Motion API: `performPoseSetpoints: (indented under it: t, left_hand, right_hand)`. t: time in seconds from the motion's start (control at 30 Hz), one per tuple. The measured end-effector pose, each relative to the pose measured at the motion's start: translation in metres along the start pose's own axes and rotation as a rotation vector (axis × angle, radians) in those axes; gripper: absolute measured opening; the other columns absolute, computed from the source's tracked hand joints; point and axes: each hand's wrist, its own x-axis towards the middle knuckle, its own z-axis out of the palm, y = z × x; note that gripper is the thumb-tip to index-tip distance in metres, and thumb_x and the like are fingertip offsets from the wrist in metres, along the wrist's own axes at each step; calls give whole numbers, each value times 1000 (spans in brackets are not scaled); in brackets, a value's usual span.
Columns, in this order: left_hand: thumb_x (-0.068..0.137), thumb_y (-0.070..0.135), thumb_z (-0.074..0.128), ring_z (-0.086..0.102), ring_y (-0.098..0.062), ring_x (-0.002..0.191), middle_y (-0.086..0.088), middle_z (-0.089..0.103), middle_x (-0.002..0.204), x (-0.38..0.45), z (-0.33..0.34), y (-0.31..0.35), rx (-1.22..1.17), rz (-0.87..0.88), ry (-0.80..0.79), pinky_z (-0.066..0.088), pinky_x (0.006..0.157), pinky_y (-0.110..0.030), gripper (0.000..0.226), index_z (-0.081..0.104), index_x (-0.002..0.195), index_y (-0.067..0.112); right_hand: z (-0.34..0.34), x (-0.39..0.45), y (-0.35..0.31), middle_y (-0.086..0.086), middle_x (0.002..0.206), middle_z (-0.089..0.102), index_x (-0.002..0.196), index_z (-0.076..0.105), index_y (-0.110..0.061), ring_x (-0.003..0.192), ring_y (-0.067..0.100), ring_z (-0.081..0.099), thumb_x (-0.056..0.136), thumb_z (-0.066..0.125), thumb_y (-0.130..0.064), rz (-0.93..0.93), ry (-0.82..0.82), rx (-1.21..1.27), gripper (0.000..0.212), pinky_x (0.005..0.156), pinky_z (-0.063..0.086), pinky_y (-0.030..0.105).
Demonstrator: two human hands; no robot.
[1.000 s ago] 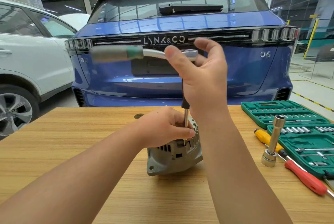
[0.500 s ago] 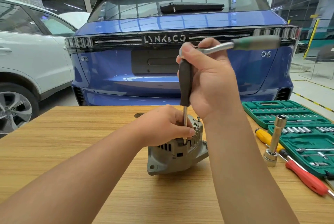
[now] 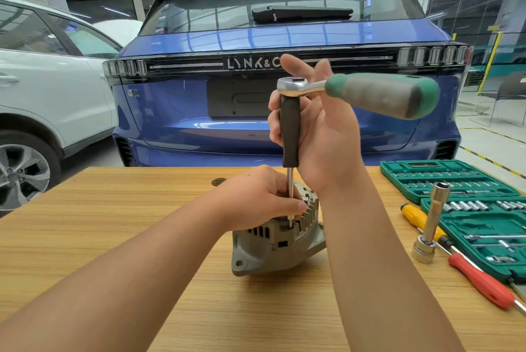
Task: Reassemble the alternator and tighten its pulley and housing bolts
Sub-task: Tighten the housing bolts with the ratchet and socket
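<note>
housing looked joined; left hand (image 3: 263, 198) gripped the alternator (image 3: 280, 240), right hand (image 3: 321, 135) half-open steadying the ratchet (image 3: 355, 92) on a bolt.

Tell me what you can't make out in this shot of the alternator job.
Head view only:
- Bolt head under the driver shaft: too small, and crowded by the left hand.
- Alternator pulley: not visible; the left hand covers the top.
- Red-handled screwdriver tip: cut off by the right edge.
- Socket sizes in the green case: too small to read.
- Right hand grip behind the ratchet: partly hidden.
</note>
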Motion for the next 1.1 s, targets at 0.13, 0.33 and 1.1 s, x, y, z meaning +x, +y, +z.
performPoseSetpoints:
  t: [0.13, 0.33, 1.1]
  left_hand:
    - [95, 48, 68, 67, -7, 75, 11, 75, 83, 0, -1, 1, 10, -3, -1, 54, 68, -31, 15, 77, 92, 36]
    - [95, 50, 67, 65, -5, 72, 15, 73, 80, -1, -1, 2, 41, 26, -52, 47, 62, -26, 15, 77, 94, 39]
    - [95, 49, 67, 69, -8, 76, 15, 75, 82, 0, 0, 0, -14, -16, -18, 59, 72, -34, 16, 74, 84, 39]
  right_hand:
    - [1, 0, 0, 0, 80, 62, 123, 55, -15, 66, 16, 54, 90, 59, -39, -35, 103, -128, 41, 60, 44, 29]
    - [10, -2, 2, -26, 77, 66, 118, 55, -17, 64, -4, 59, 88, 77, -21, -356, 455, -698, 37, 61, 45, 13]
    - [10, -4, 8, 3, 98, 69, 107, 68, -30, 77, 22, 59, 88, 50, -15, -254, 121, -354, 30, 65, 49, 28]
